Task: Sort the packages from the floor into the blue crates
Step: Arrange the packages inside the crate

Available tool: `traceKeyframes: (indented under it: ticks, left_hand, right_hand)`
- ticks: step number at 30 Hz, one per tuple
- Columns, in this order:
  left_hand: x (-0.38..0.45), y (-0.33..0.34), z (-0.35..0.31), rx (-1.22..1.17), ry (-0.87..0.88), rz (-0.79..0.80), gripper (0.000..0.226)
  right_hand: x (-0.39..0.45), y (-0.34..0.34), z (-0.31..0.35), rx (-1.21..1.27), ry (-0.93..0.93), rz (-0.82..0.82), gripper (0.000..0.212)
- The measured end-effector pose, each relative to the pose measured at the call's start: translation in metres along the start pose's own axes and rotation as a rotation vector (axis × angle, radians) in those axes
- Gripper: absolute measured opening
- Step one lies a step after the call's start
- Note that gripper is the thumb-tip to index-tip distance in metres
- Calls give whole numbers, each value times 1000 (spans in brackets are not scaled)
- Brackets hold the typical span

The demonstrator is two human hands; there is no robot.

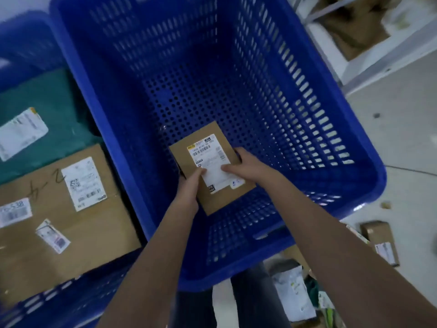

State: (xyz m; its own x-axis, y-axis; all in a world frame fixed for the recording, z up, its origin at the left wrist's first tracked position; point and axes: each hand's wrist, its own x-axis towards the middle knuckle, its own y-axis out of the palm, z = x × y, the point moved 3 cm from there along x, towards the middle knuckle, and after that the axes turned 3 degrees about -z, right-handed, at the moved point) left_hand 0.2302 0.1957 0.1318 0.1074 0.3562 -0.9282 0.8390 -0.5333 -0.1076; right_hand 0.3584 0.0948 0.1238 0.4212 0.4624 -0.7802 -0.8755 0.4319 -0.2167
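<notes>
A small brown cardboard package [201,147] with a white shipping label lies low inside a big blue perforated crate [295,129], near its bottom. My left hand [189,188] grips the package's left edge, thumb on the label. My right hand [246,165] grips the right edge, thumb on the label too. Both forearms reach down over the crate's near rim. A second blue crate [71,301] on the left holds a large brown box [59,223] and a green mailer bag [47,102].
On the floor at lower right lie a small brown box [380,240] and white and green mailer bags [293,292]. A white shelf frame [378,65] with cardboard boxes stands at upper right. Grey floor [397,129] spreads right of the crate.
</notes>
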Motion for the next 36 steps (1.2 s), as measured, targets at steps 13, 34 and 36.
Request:
traceKeyframes:
  ticks: [13, 34, 36]
  left_hand:
    - [54, -12, 70, 201, 12, -401, 53]
    - [-8, 13, 22, 1306, 291, -164, 54]
    - [-32, 33, 6, 1223, 525, -71, 48]
  right_hand:
    - [42, 53, -59, -398, -23, 3, 56]
    - [-19, 7, -5, -692, 89, 134, 30]
    - [-47, -32, 11, -360, -96, -72, 34]
